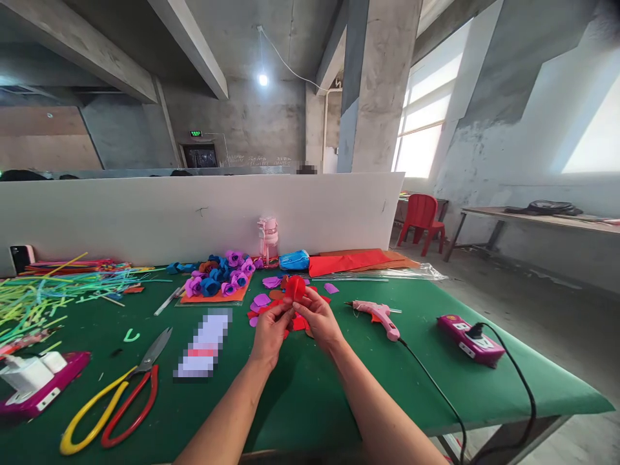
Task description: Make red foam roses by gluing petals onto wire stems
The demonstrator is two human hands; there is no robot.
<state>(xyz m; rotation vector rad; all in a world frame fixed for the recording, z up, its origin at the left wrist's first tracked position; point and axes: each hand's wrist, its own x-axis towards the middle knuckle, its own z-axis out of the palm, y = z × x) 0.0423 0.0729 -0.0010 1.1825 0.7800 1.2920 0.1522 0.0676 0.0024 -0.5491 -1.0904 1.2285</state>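
Observation:
A red paper flower [295,288] is pinched between the fingertips of both hands, above the middle of the green table. My left hand [272,328] grips it from the left, fingers closed. From the right, my right hand [317,318] closes on the same flower. Beneath and behind the hands lie loose petals in purple, red and brown, among them a purple petal [261,299]. Parts of the petal pile are hidden by my hands. A pink hot glue gun [380,316] lies to the right of my right hand.
Large scissors [130,387] with yellow and red handles lie at left. Finished purple and blue flowers [217,274] sit on orange sheets. Colourful strips [72,290] heap far left. Power strips [469,339] and a cord are at right. A pink bottle [268,239] stands by the white partition [145,219].

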